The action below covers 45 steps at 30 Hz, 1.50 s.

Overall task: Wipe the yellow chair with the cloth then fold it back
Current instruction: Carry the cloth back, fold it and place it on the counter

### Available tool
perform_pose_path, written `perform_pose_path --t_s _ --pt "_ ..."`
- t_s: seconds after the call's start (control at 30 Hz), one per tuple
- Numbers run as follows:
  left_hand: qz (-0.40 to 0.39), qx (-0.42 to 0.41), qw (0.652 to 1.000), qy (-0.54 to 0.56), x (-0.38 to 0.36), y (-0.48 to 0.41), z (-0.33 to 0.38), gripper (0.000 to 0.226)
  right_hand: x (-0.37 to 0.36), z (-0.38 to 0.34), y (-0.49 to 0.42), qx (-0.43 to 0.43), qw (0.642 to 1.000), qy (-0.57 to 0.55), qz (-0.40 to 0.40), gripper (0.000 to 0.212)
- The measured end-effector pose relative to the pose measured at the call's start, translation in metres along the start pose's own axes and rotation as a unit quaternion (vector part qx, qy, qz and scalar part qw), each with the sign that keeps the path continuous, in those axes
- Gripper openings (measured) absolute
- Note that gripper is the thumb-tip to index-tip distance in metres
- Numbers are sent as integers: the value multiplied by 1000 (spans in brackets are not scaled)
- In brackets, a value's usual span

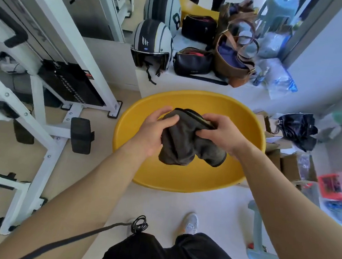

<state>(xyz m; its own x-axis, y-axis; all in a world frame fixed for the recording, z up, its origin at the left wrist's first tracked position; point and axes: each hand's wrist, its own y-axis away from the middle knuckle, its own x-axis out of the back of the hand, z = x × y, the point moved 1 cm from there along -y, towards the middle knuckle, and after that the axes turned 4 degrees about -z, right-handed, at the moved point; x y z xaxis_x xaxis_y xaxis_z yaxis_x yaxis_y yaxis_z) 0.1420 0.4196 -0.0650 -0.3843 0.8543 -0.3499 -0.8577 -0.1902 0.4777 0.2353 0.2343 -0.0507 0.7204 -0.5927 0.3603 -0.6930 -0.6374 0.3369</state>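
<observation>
The yellow chair (181,179) is a round, bowl-shaped seat right in front of me, seen from above. A dark grey cloth (181,145) hangs bunched above the seat, held up between both hands. My left hand (155,129) grips its left upper edge with the thumb over the top. My right hand (222,134) pinches the right upper edge, where the cloth is gathered into a thick fold. The lower part of the cloth droops in two lobes toward the seat; whether it touches the seat is unclear.
A white gym machine frame (48,103) with a weight stack stands to the left. Behind the chair a white ledge (183,84) carries a helmet (151,43), a black bag (193,62) and a brown bag (234,60). Cardboard boxes (289,163) and clutter lie right; a blue stool (259,244) is near my feet.
</observation>
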Motion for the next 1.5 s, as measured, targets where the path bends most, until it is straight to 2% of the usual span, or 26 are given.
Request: perform_pose_path --t_s 0.1,0.13,0.2,0.27,0.37,0.5,0.6,0.7,0.87,0.97,1.1,1.17,1.27,1.3,1.37,1.43,1.47,1.5 --pt "25 -64 991 -111 -5 5 13 34 7 4 6 -27 994 98 36 22" --pt "32 -79 986 -144 -5 7 15 26 7 5 8 -40 990 129 30 22" --pt "31 -108 974 -197 -6 11 19 25 5 6 12 -55 982 182 10 21" --pt "33 -135 952 -273 -6 16 24 27 1 5 16 -43 982 185 -4 19" --pt "19 -160 919 -359 -2 23 32 27 -5 3 20 -21 994 103 -12 18" --pt "-49 -158 908 -385 -8 25 39 28 -10 4 25 11 1000 -17 20 18" --pt "-110 -156 888 -418 -25 22 38 29 -11 6 27 15 999 -39 28 14" --pt "-124 -188 859 -459 -46 16 42 30 -7 7 30 22 999 -36 26 11" --pt "-181 -174 875 -414 -79 7 56 27 18 17 43 13 997 -80 4 18" --pt "-198 -159 882 -396 -104 3 55 25 34 25 54 18 995 -99 26 17" --pt "-179 -146 890 -394 -143 -5 46 25 51 36 78 12 979 -194 67 19" --pt "-200 -130 891 -386 -163 -7 39 21 57 49 94 -19 969 -226 100 35" --pt "-263 -105 870 -403 -190 -12 27 30 62 80 122 -74 976 -101 179 33" --pt "-284 -97 861 -410 -198 -13 23 26 62 93 134 -105 971 -72 205 29" --pt "-330 -70 847 -412 -211 -14 13 11 59 116 165 -160 947 -94 261 25" --pt "-376 -67 817 -433 -221 -12 3 9 49 133 202 -178 917 -151 324 22" --pt "-397 -81 798 -446 -226 -11 -3 14 42 137 221 -178 897 -176 365 20" --pt "-418 -95 778 -459 -230 -8 -9 30 33 140 239 -172 869 -207 415 19"
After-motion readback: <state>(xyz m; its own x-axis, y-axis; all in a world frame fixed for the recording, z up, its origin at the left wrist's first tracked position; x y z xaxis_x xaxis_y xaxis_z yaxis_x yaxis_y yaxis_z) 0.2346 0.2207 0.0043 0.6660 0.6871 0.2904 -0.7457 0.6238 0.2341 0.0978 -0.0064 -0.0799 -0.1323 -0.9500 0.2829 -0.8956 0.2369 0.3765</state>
